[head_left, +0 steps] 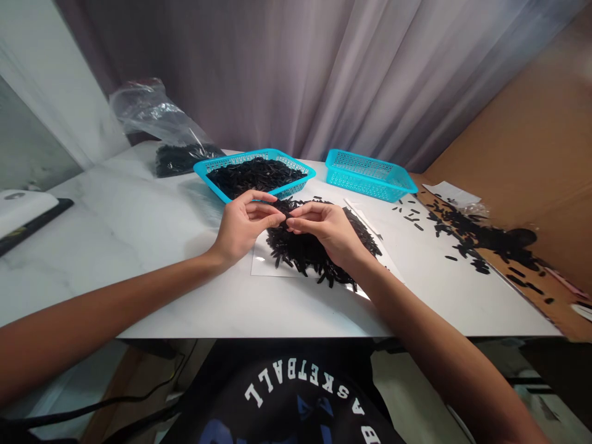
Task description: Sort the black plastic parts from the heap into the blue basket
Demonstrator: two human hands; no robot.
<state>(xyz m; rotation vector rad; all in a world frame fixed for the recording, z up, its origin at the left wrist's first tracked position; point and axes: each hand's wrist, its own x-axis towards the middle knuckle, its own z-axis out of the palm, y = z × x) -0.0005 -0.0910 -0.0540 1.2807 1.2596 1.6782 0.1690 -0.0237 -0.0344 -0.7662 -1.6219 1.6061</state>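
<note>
My left hand [243, 223] and my right hand [327, 231] meet above a heap of small black elongated pieces [300, 253]. Thumb and fingers of both are pinched together around one dark piece [287, 216], largely covered by the fingertips; its exact kind is too small to make out. The heap rests on a white sheet [263, 265] on the table. Just behind the hands stands a blue plastic basket [298, 184], filled with similar black pieces.
A second blue basket [370, 176] stands at the back right. Scattered black pieces [481, 234] lie by the brown board [531, 160] on the right. A clear plastic bag [157, 117] with black contents sits at the back left. A white device [28, 209] is at the left edge.
</note>
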